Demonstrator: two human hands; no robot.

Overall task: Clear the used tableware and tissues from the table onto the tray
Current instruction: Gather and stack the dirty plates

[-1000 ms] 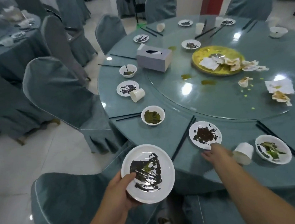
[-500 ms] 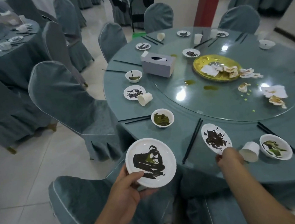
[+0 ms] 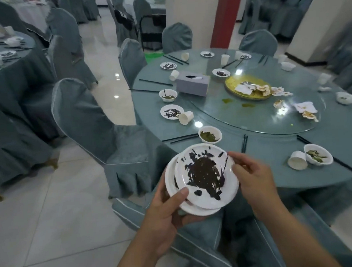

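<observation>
Plates [image 3: 203, 175] stacked sauce-side up, held by left hand [image 3: 166, 214] and right hand [image 3: 252, 175], each grip pinching a rim.

both forearms come up bare from the bottom of the view, angling in toward each other. left grip [image 3: 166, 214] is cupped under the plate stack [image 3: 205, 173], palm up, thumb hooked over the near rim. right grip [image 3: 252, 175] is at the stack's right side, back of it facing up, fingers curled onto that rim
</observation>
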